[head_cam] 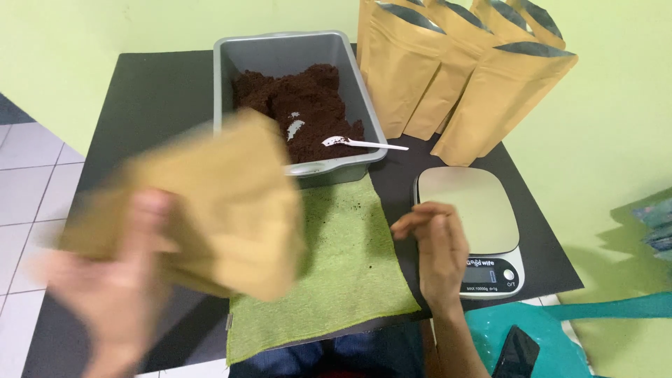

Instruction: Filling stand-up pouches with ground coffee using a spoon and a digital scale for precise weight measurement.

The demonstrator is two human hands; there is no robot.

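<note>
A: Report hand states and item position.

B: Left hand point(115, 280) grips a blurred kraft pouch point(210, 210), held above the table's point(154, 91) left half. Right hand point(437, 248) is loosely curled, holding nothing, at the scale's point(469, 210) left edge.

A: Clearance and counts?

B: The green cloth point(343, 273) overhangs the near table edge. One grey tray point(287, 52), one white spoon point(364, 143), four standing pouches point(448, 84).

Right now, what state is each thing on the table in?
Left hand: holding a tan pouch, blurred.
Right hand: empty, fingers loosely curled beside the scale.
Scale: platform bare.
Grey tub: open, part full of dark brown grounds.
White spoon: lying in the tub.
Standing pouches: upright, tops open.
Green cloth: spread flat.
</note>
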